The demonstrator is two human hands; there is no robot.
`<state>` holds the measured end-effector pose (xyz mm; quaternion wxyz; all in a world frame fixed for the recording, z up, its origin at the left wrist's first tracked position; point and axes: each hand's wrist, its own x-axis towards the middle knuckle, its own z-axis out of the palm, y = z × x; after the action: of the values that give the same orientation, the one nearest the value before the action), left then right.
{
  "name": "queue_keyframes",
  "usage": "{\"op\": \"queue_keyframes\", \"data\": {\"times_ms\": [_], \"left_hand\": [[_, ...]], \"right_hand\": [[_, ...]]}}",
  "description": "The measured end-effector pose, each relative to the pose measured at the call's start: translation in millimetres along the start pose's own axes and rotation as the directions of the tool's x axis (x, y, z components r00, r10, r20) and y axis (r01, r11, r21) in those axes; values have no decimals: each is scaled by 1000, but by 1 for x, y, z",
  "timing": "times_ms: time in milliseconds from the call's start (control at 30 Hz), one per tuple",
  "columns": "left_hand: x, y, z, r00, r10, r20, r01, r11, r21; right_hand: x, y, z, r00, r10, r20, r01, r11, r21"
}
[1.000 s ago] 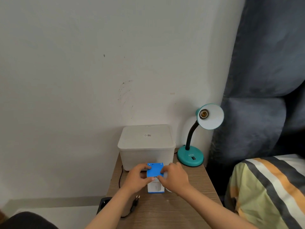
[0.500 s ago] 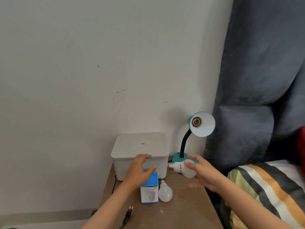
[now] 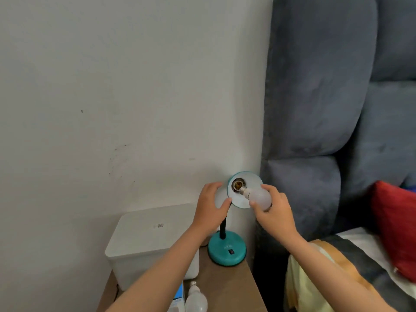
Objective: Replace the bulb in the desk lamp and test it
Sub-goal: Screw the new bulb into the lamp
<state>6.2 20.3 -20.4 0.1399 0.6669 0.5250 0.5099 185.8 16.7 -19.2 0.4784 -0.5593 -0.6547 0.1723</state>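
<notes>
while two hands work | left [image 3: 211, 208] grips lamp shade [image 3: 244, 190] | right [image 3: 273, 208] holds one bulb [image 3: 257, 195] | second bulb [image 3: 195, 299] on table [image 3: 227, 287]

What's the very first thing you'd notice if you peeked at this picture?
Right in the middle, the right hand holds a white bulb with its metal end at the empty socket of a teal desk lamp, while the left hand steadies the shade. Behind stands a big grey padded headboard. Low down, another bulb lies on the wooden table.
</notes>
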Motion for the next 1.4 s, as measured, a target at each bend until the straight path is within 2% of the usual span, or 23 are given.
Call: {"op": "queue_keyframes", "data": {"times_ms": [200,433,667,867,1033,1200,1400], "left_hand": [[34,-3,31,1000,-3,29,4,1000,-24],[38,-14,53,993,-3,-118,-4,998,-62],[39,-17,54,990,-1,-143,-11,997,-79],[43,-19,52,995,-13,-104,1,994,-111],[42,-20,52,996,-21,-90,9,991,-135],[41,-20,50,996,-22,-86,11,991,-130],[42,-21,50,997,-22,-77,12,991,-130]], "right_hand": [[30,12,19,996,-85,-2,84,992,-98],[45,21,35,990,-139,18,140,962,-233],[53,16,44,991,-113,68,131,903,-409],[54,19,42,988,-97,118,132,929,-345],[57,14,40,1000,21,0,-20,973,-228],[46,14,46,992,-98,83,115,962,-247],[49,14,50,998,15,-63,-25,987,-159]]}}
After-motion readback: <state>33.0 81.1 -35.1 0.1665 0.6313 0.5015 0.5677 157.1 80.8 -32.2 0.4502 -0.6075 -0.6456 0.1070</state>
